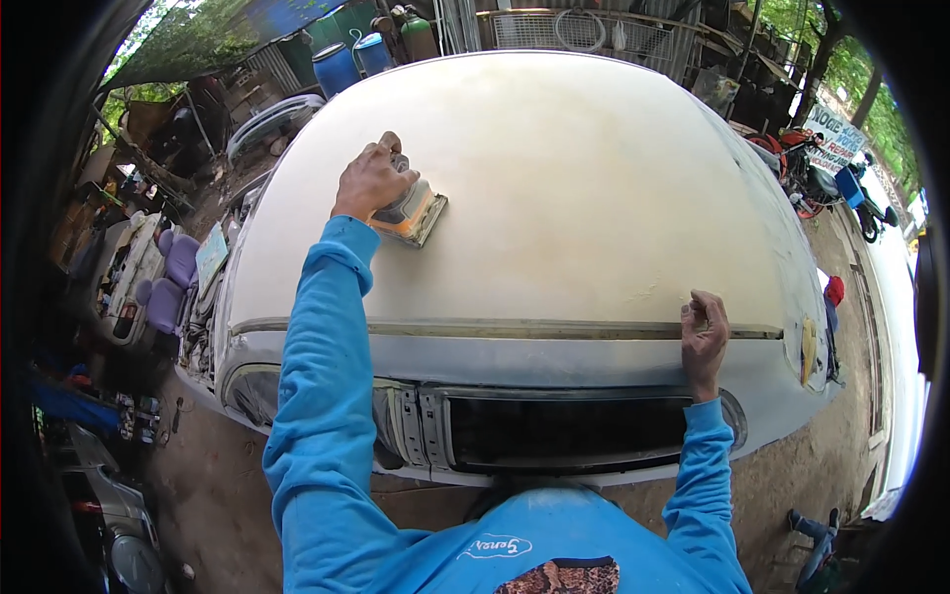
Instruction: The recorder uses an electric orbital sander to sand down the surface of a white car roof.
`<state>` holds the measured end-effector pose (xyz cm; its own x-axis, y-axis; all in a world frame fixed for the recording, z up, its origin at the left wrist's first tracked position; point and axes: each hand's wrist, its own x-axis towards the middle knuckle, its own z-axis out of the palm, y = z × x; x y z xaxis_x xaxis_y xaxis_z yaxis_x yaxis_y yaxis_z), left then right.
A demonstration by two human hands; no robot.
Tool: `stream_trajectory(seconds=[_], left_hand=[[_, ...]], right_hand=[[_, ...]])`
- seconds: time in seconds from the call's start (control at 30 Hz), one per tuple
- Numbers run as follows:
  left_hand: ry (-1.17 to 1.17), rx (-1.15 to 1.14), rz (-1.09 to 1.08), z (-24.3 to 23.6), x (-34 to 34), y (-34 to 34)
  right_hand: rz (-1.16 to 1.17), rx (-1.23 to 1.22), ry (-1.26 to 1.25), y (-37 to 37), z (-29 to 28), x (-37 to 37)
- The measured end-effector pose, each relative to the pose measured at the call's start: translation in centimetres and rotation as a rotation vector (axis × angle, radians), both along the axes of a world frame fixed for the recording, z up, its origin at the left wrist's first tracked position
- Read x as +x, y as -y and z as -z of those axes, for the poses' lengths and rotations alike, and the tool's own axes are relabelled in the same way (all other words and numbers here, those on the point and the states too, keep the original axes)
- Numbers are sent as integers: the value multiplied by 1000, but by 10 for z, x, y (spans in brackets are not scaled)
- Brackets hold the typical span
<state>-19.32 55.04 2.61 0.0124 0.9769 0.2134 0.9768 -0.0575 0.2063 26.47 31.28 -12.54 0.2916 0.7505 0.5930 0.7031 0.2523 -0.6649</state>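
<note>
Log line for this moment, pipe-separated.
left hand: grip on orange-grey sander | sander: on pale vehicle roof | right hand: fingers curled, at roof-edge strip, no object visible

The sander (404, 210) is grey-and-orange, the roof (564, 188) cream.

Vivid blue top (426, 560) fills bottom centre, left sleeve (327, 396) deeply wrinkled; right sleeve (706, 475), lower right, same blue! White script marking (498, 545), brown mottled patch (564, 580) near it, dark-edged. Left hand (372, 182) bare, right hand (704, 345) bare too!
</note>
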Motion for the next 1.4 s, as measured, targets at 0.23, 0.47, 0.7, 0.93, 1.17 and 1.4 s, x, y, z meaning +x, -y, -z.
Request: stream_trajectory(seconds=[0.23, 0.47, 0.7, 0.93, 1.17, 1.4], left_hand=[[-53, -42, 24, -5, -2, -3], [-57, -129, -81, -5, 7, -3], [-68, -170, 74, -4, 76, 18], [-47, -145, 165, 0, 169, 51], [-5, -205, 475, 8, 216, 51], [178, 26, 650, 22, 176, 81]], right_hand=[[-19, -1, -75, 3, 6, 3], [-17, -26, -69, 3, 2, 0], [-17, -10, -87, -3, 2, 5], [1, 111, -73, 4, -5, -22], [-321, 227, -129, -5, -65, -164], [-403, 223, -276, -16, -54, -212]])
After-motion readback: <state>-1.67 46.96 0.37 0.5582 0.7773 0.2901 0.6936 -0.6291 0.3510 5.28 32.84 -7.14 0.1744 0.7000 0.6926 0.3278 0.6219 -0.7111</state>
